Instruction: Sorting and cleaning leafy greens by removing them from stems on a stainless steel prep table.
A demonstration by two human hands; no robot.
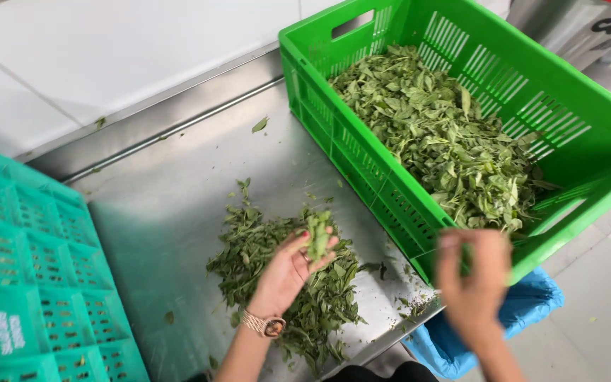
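1. The left hand (288, 272) is raised over the leaf pile (288, 283) on the steel bench (171, 212), just left of the green crate (588, 141). Its grip is clamped on a small sprig (317, 233), pinched between thumb and fingers.
2. The right hand (472, 283) hangs at the crate's near corner, blurred. Its fingers are curled together around a bit of green, likely leaves; the blur hides how firmly.
3. Risk: the pile reaches close to the bench's front edge, left of the crate, so a careless sweep could push leaves off the bench.
4. Risk: the right hand is beyond the bench edge, above a blue bag (525, 311) under the crate's corner. A loose grip would likely drop leaves there instead of into the crate.
5. Risk: the crate overhangs the bench edge; a knock from the moving right hand might shift it.
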